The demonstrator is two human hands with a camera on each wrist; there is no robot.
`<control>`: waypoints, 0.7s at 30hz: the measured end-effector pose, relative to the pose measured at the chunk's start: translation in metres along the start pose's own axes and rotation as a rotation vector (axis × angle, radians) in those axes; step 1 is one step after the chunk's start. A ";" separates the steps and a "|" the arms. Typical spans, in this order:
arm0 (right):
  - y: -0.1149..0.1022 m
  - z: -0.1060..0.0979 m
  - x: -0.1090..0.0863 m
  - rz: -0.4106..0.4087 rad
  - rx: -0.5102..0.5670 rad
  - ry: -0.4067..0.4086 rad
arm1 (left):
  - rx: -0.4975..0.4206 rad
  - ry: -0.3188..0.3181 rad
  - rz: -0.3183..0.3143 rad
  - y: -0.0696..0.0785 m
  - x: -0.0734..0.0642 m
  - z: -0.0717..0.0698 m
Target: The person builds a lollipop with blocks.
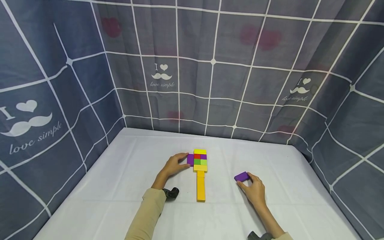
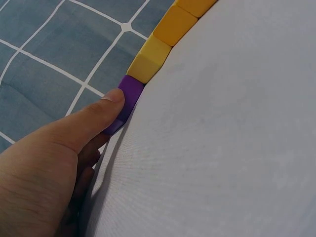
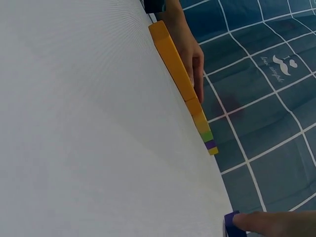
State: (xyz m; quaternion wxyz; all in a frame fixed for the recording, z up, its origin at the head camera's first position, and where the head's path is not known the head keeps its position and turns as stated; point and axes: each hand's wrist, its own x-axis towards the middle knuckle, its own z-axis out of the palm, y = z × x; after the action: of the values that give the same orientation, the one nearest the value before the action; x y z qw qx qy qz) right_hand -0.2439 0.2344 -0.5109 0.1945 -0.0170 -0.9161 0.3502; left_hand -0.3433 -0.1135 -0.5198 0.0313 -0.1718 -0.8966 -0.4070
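Observation:
My left hand [image 1: 173,166] pinches a purple block [image 1: 190,160] between thumb and fingers, against the left side of a flat row of coloured blocks. From the far end, that row has a yellow block [image 1: 200,151], a red cube [image 1: 197,156] beside a small purple one [image 1: 203,156], then a green cube [image 1: 197,161] beside a light green one [image 1: 204,162]. Nearer lie a wider yellow block [image 1: 200,168], a small orange block [image 1: 200,173] and a long orange block [image 1: 201,190]. To the right, apart from the row, my right hand [image 1: 255,190] holds another purple block [image 1: 241,177] by its end.
A white cloth [image 1: 120,213] covers the table. Dark checked curtains [image 1: 192,76] close it in at the back and both sides. Black wrist devices show at the left wrist [image 1: 171,193] and the right wrist [image 1: 258,236].

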 end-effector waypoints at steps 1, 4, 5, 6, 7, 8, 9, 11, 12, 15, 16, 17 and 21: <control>-0.001 0.000 0.000 0.003 0.006 -0.011 | -0.001 0.000 0.001 0.000 0.000 0.000; -0.003 0.000 -0.001 -0.003 0.028 -0.054 | -0.004 -0.002 0.000 0.000 0.000 0.000; -0.004 0.001 -0.001 -0.008 0.039 -0.068 | -0.004 -0.002 0.000 0.000 -0.001 0.000; -0.005 0.001 -0.002 -0.017 0.049 -0.081 | -0.003 -0.002 -0.002 0.001 -0.001 0.000; -0.005 0.002 -0.002 -0.029 0.058 -0.093 | -0.003 -0.003 -0.004 0.001 -0.001 0.000; -0.006 0.002 -0.001 -0.042 0.066 -0.099 | -0.002 -0.003 -0.005 0.001 -0.001 0.000; -0.007 0.003 -0.001 -0.060 0.077 -0.105 | 0.000 -0.003 -0.007 0.002 -0.001 0.000; -0.010 0.005 0.002 -0.098 0.093 -0.114 | 0.003 -0.001 -0.005 0.002 -0.001 0.000; -0.011 0.005 0.004 -0.121 0.103 -0.117 | 0.003 -0.002 -0.007 0.002 -0.001 0.000; -0.017 0.008 0.011 -0.197 0.144 -0.123 | 0.002 -0.006 -0.007 0.002 -0.001 0.000; -0.019 0.009 0.014 -0.224 0.160 -0.126 | 0.002 -0.005 -0.002 0.002 -0.001 0.000; -0.021 0.010 0.018 -0.248 0.175 -0.130 | 0.001 -0.007 -0.003 0.002 -0.001 0.000; -0.030 0.015 0.033 -0.317 0.228 -0.162 | 0.003 -0.001 0.005 0.002 -0.001 -0.001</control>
State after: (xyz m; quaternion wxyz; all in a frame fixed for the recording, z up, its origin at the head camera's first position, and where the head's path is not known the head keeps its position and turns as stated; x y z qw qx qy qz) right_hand -0.2765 0.2075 -0.4901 0.1736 0.1775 -0.8744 0.4168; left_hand -0.3419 -0.1132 -0.5183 0.0324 -0.1743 -0.8968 -0.4054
